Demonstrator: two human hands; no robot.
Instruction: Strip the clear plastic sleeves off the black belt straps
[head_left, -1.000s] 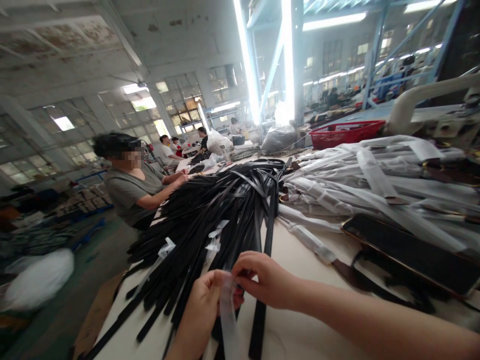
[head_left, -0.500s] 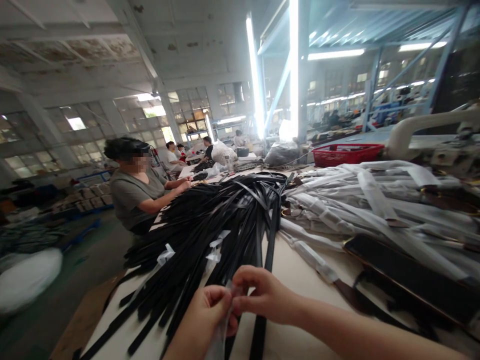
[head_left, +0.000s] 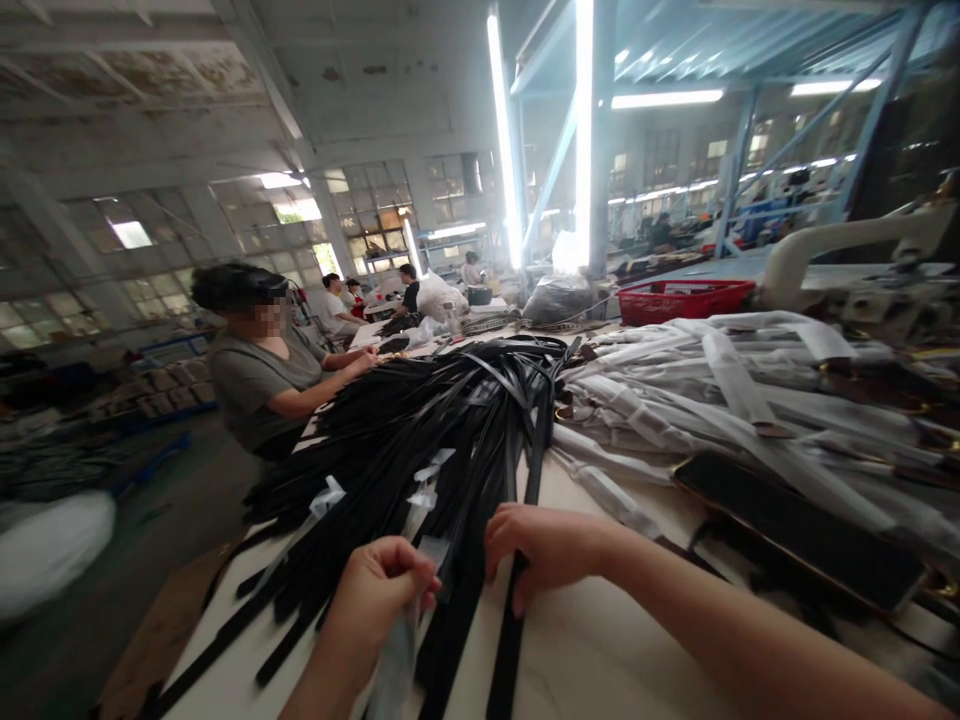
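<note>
My left hand (head_left: 386,590) is closed in a pinch on a clear plastic sleeve (head_left: 397,650). The sleeve's upper end shows past the fingertips, and the rest hangs down below the hand. My right hand (head_left: 551,550) reaches down to the table, fingers and thumb on either side of a black strap (head_left: 507,655), closed around it. A large heap of long black straps (head_left: 427,430) spreads from the middle of the table towards me. Bits of clear film (head_left: 328,497) lie on top of the heap.
On the right lie many straps wrapped in white film (head_left: 660,400), with a black padded piece (head_left: 802,530) before them. A red basket (head_left: 682,302) stands behind, next to a cream-coloured machine (head_left: 817,250). A co-worker (head_left: 259,370) works at the table's left side.
My right hand has left the plastic sleeve and moved to the right, down onto a black strap. My left hand has shifted a little left, still with the sleeve.
</note>
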